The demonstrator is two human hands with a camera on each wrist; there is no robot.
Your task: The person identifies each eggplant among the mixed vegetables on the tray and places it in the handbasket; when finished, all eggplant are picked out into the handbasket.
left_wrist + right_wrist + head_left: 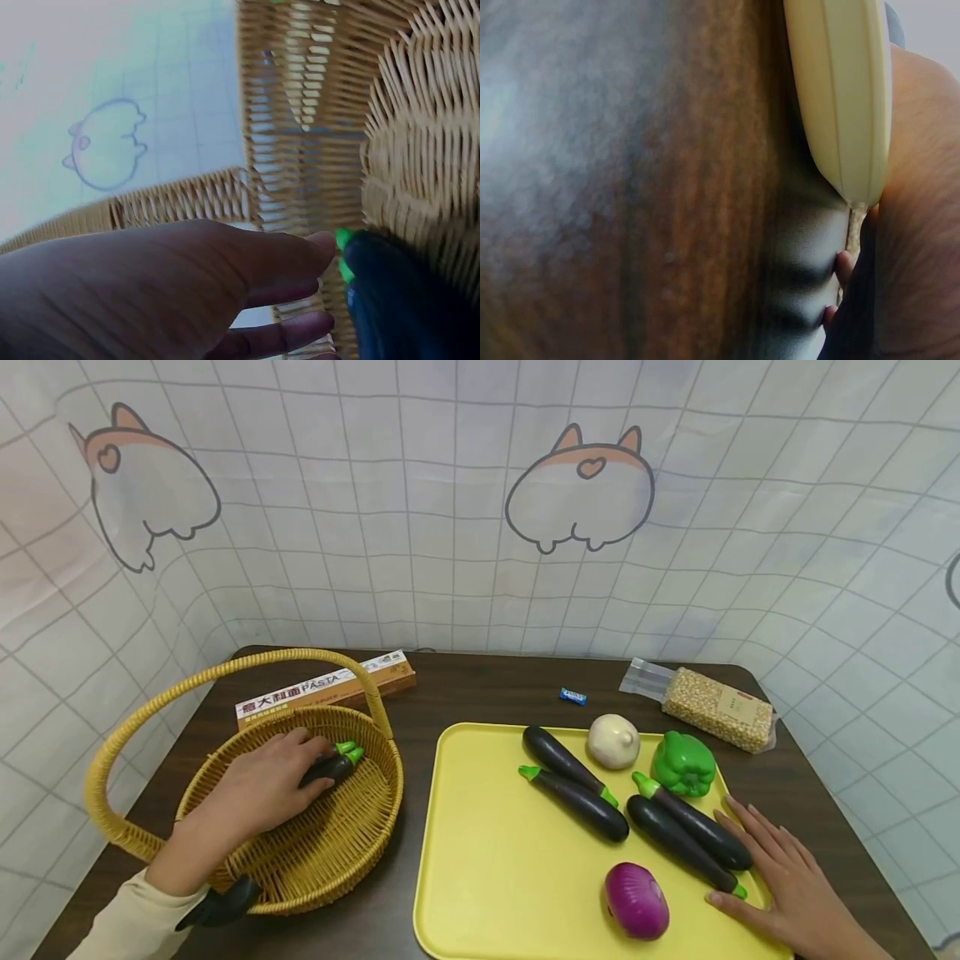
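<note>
My left hand (273, 777) reaches into a wicker basket (360, 847), over two dark eggplants (336, 767) with green stems. In the left wrist view, the thumb and fingers stand apart, with the eggplants (397, 300) just beyond the fingertips. Any contact there is hard to tell. My right hand (795, 885) rests with spread fingers at the right edge of a yellow tray (480, 860), its thumb inside the rim. Beside it on the tray lie a pair of eggplants (678, 839). Another pair (577, 802) lies farther left, and a purple onion (636, 902) sits near the front.
A white onion-like bulb (613, 742) and a green bell pepper (684, 764) sit at the tray's back right. Behind stand a pasta box (322, 689), a small blue packet (573, 696) and a bag of beige grains (716, 708). The basket's tall handle (225, 668) arches over my left arm.
</note>
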